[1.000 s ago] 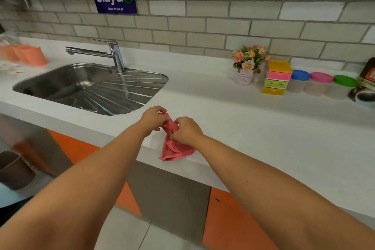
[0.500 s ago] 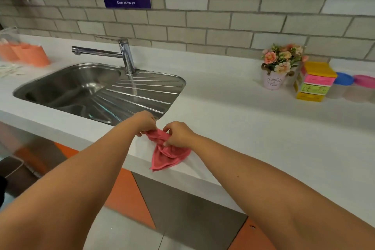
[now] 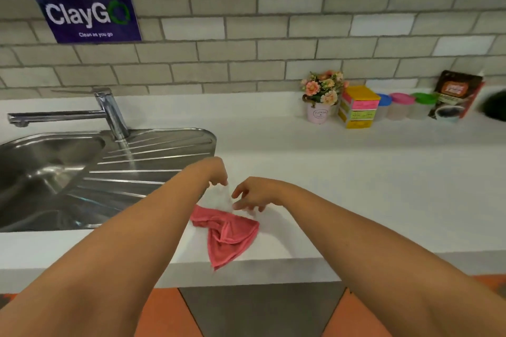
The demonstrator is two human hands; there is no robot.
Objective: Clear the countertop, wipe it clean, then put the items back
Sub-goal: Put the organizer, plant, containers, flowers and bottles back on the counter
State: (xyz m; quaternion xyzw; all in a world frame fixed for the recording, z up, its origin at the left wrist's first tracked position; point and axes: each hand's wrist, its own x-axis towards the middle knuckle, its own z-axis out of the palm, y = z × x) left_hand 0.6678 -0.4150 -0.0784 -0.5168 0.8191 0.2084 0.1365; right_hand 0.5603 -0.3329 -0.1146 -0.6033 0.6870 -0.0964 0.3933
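Note:
A crumpled pink cloth (image 3: 228,235) lies on the white countertop (image 3: 369,186) by its front edge, one corner hanging slightly over. My left hand (image 3: 216,175) hovers just above and behind the cloth, fingers loosely curled downward, holding nothing. A little apart from it, my right hand (image 3: 250,195) hangs over the cloth's far edge with relaxed, spread fingers, also holding nothing. Against the back wall stand a small flower pot (image 3: 319,108), a stack of coloured boxes (image 3: 357,109), three lidded tubs (image 3: 399,107) and a coffee packet (image 3: 454,96).
A steel sink (image 3: 54,172) with its drainboard fills the left side, and its tap (image 3: 111,112) is swung to the left. A dark round object (image 3: 495,107) sits at the far right edge. A purple sign (image 3: 85,5) hangs on the brick wall.
Both hands were gripping the pink cloth between them; now they have let go and lifted slightly, and the cloth lies spread on the counter. The view has shifted.

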